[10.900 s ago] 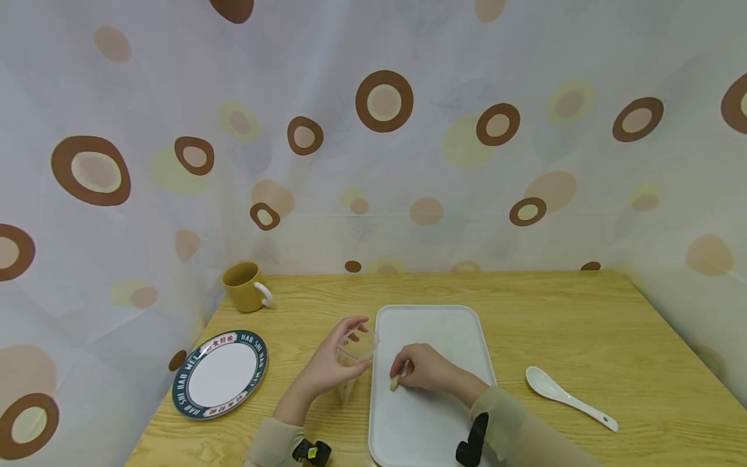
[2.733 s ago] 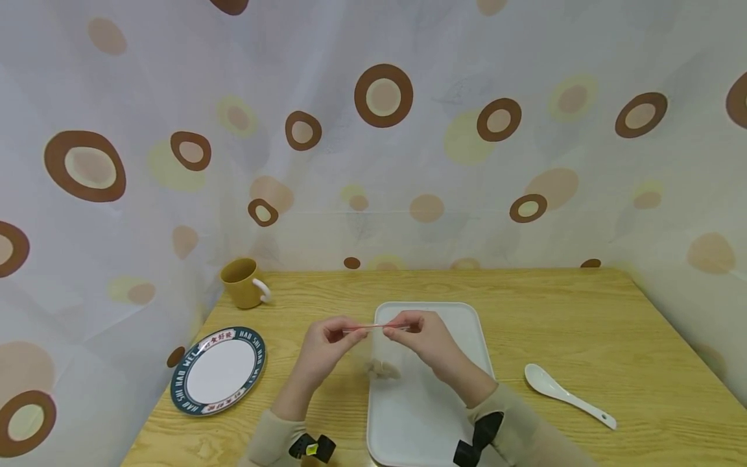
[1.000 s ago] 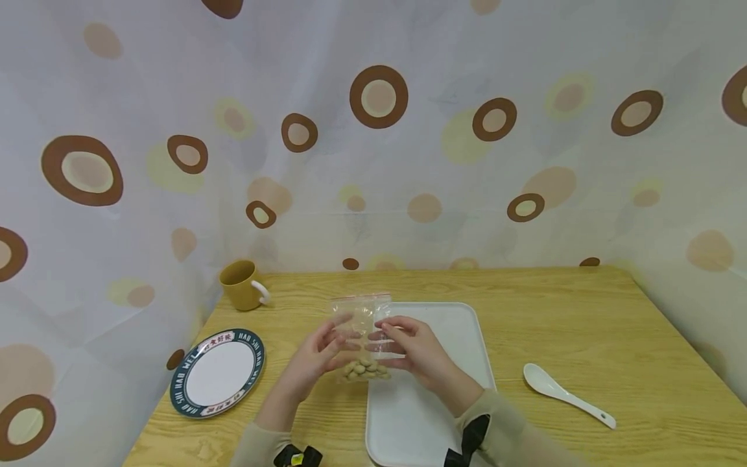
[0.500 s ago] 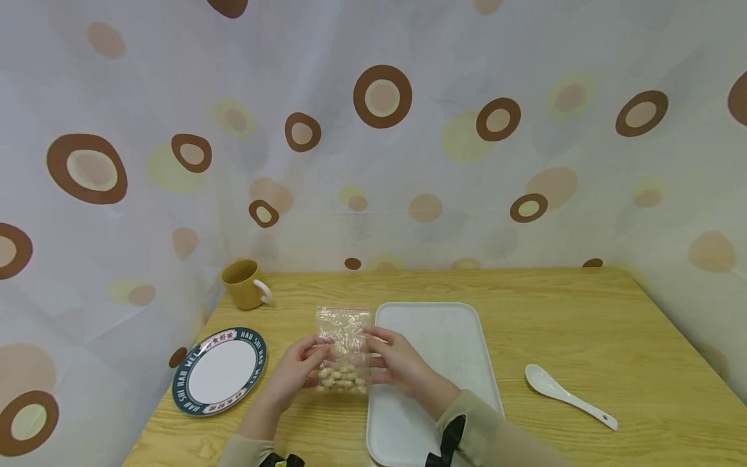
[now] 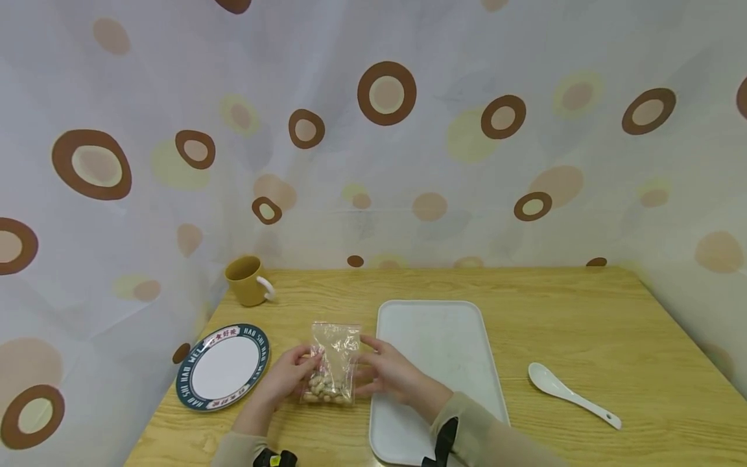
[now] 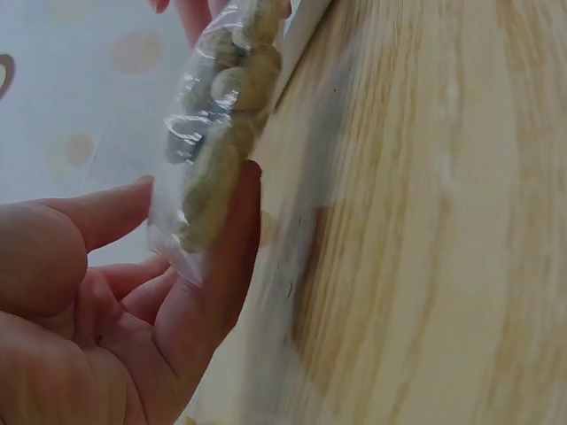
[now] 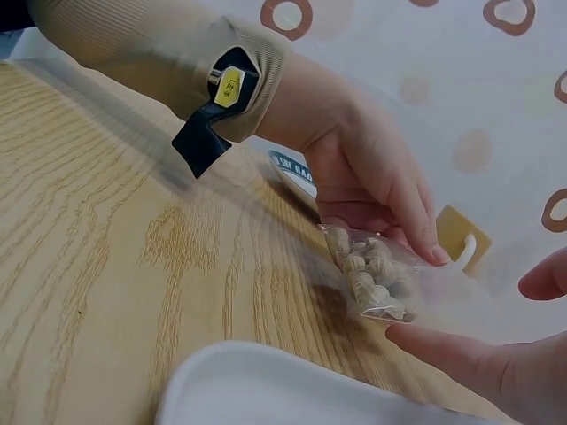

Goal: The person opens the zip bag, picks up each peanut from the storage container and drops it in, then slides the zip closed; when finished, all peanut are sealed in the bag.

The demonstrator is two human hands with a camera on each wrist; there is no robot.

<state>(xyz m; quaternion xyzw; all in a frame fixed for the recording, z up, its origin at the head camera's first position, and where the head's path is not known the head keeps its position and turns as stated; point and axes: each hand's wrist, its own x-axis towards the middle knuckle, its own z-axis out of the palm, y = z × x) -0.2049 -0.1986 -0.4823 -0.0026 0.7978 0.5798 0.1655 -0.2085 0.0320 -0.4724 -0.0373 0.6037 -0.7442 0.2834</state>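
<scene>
A clear zip bag (image 5: pixel 338 344) with several unshelled peanuts (image 5: pixel 327 388) at its bottom is close over the table, left of the white tray. My left hand (image 5: pixel 284 376) pinches its left edge between thumb and fingers; in the left wrist view, the thumb is on one face of the bag (image 6: pixel 168 190) and the fingers behind the other. My right hand (image 5: pixel 391 373) is at the opposite edge with fingers extended. In the right wrist view, its index fingertip is right at the bag (image 7: pixel 381 274), while the thumb stays apart.
A white tray (image 5: pixel 438 350) lies just right of the bag, partly under the right forearm. To the left is a dark-rimmed plate (image 5: pixel 224 368), with a yellow mug (image 5: pixel 246 285) behind it. A white spoon (image 5: pixel 569 394) lies at the right.
Earlier the right hand held a peanut over the tray, then both hands pinched the bag's top edge. Since then the bag has come down and left, and the right hand's fingers have loosened.
</scene>
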